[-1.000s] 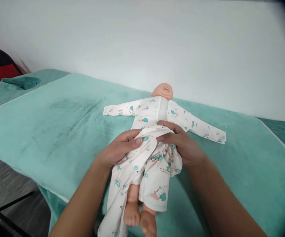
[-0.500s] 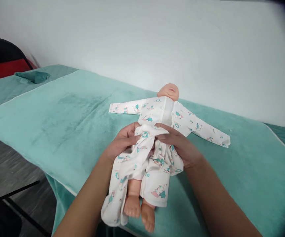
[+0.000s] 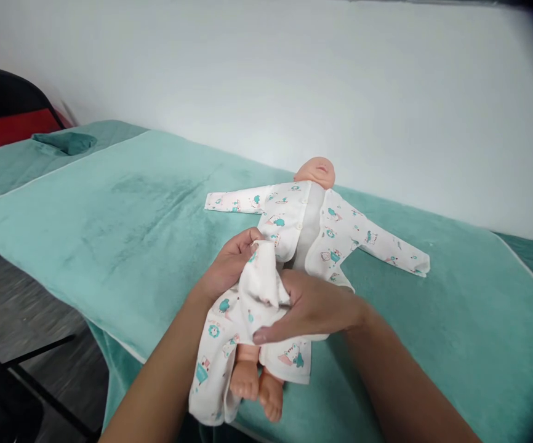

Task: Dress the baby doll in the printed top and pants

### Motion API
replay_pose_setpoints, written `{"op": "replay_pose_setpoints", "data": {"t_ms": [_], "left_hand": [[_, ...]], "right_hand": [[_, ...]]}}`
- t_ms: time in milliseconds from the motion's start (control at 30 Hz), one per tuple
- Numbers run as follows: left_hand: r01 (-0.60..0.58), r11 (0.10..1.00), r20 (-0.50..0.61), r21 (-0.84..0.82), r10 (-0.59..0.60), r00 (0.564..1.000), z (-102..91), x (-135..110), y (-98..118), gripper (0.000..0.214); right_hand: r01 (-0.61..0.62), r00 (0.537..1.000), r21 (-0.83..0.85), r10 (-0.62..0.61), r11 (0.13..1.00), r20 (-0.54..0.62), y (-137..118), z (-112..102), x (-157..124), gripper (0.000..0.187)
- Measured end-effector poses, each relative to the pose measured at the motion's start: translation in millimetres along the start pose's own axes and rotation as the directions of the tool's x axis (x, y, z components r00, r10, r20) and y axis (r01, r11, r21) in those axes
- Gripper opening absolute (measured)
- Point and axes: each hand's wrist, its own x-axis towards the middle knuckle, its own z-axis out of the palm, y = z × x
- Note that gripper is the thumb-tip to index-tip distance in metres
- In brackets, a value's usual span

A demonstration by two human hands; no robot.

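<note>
A baby doll (image 3: 316,172) lies on its back with its head toward the wall and its feet toward me. It wears a white printed jacket (image 3: 281,212), open down the front, with both sleeves spread out. White printed baby pants (image 3: 215,341) are bunched over its legs, and both bare feet stick out below. My left hand (image 3: 227,264) pinches the waistband at the pants' left side. My right hand (image 3: 317,304) grips the gathered cloth in the middle, thumb lying across the front; its other fingers are partly hidden by fabric.
A green cloth (image 3: 165,197) covers the table, which stands against a white wall (image 3: 266,80). At the left are a black and red chair (image 3: 12,126) and a crumpled green fold (image 3: 66,143). A black object with a yellow label (image 3: 3,394) stands on the floor, lower left.
My right hand has moved down and left from the waistband, onto the front of the pants. The jacket's lower front now shows. The doll's feet have shifted slightly left and up.
</note>
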Motion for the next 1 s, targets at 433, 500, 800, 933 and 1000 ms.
{"op": "replay_pose_setpoints", "data": {"t_ms": [433, 500, 800, 933, 1000], "left_hand": [[0.017, 1.0, -0.146, 0.005, -0.016, 0.989, 2.3, -11, 1, 0.038], [-0.029, 0.999, -0.2, -0.042, 0.02, 0.98, 2.2, -9, -1, 0.036], [0.037, 0.992, -0.109, 0.121, -0.023, 0.994, 2.2, -14, 6, 0.041], [0.064, 0.973, 0.025, 0.221, -0.071, 0.997, -2.0, -16, 5, 0.042], [0.067, 0.976, -0.02, 0.205, -0.064, 0.998, -0.1, -20, 2, 0.035]], "right_hand": [[0.153, 0.933, 0.489, 0.037, 0.859, -0.357, 10, -4, 7, 0.028], [0.045, 0.981, 0.309, 0.017, 0.95, -0.194, 5, -4, 5, 0.03], [0.2, 0.964, 0.575, -0.053, 0.793, -0.262, 18, -5, 4, 0.025], [0.235, 0.954, 0.618, -0.055, 0.75, -0.295, 25, -6, 4, 0.029], [0.187, 0.961, 0.562, -0.03, 0.806, -0.276, 25, -8, 2, 0.029]]}}
